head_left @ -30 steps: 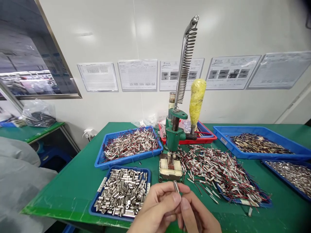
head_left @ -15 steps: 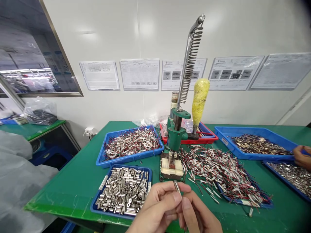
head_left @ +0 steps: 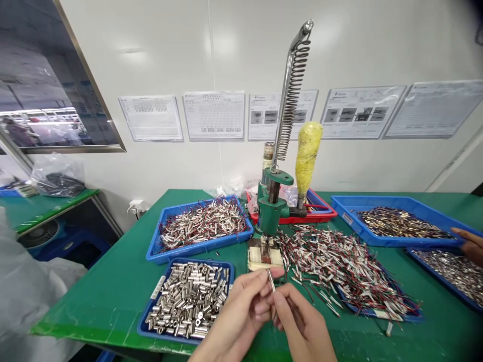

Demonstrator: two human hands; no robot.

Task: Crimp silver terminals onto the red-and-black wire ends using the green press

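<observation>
My left hand (head_left: 241, 311) pinches a small shiny metal sleeve (head_left: 270, 279) between thumb and forefinger. Against it, my right hand (head_left: 304, 322) has its fingers closed on a thin wired piece whose pale part shows between the fingertips; most of it is hidden. Both hands are just in front of a green hand press (head_left: 270, 206) with a yellow-wrapped handle (head_left: 308, 156) and a pale block at its base. Left of my hands lies a blue tray of metal sleeves (head_left: 186, 301). To the right is a heap of red-and-black wired pieces (head_left: 332, 266).
A blue tray of wired pieces (head_left: 202, 223) stands at the back left. Behind the press sits a red tray (head_left: 324, 217). At right, a co-worker's hand (head_left: 471, 246) is over trays of small metal parts (head_left: 453, 271). A lone sleeve (head_left: 389, 329) stands near the front edge.
My hands have moved slightly up and left in view, still together on the small sleeve and wired piece. The sleeve sits more upright. The co-worker's hand at right has shifted.
</observation>
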